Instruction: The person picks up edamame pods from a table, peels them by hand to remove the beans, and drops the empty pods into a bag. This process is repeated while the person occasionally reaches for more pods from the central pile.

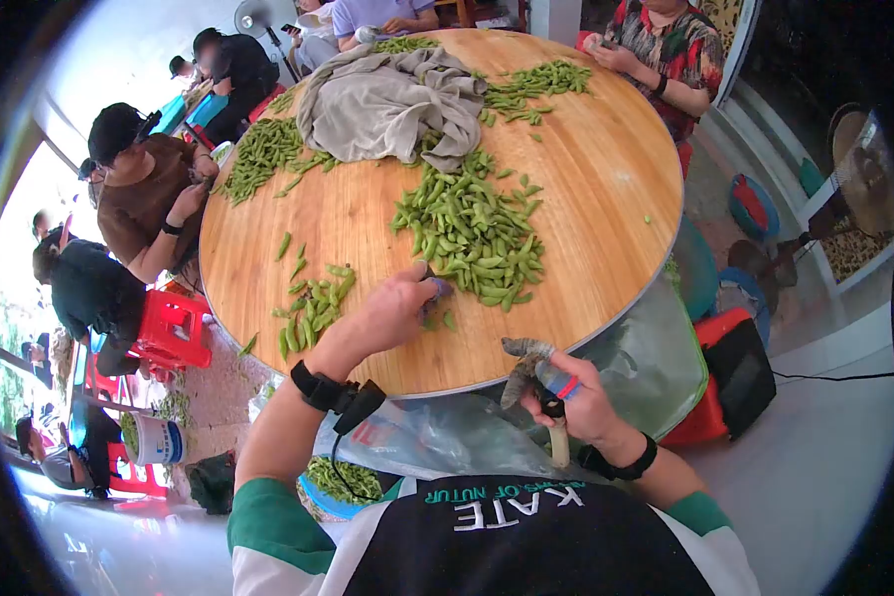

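Note:
My left hand (399,310) reaches to the near edge of a heap of green soybean pods (477,243) on the round wooden table. Its fingers are curled, with purple and dark coverings on the tips; what lies between them is hidden. A few loose pods (449,320) rest beside these fingertips. Past the table's near rim hovers my right hand (571,392), fingers spread, with grey, black and beige coverings and a red-and-blue band. I see no pod in it. A smaller group of pods (313,316) lies left of my left hand.
A grey cloth (392,104) covers part of the far pods on the table (606,199). Clear plastic sheeting (447,432) hangs at the near rim, above a blue basin (333,505). People sit around; a red stool (171,328) stands left and a red box (720,372) right.

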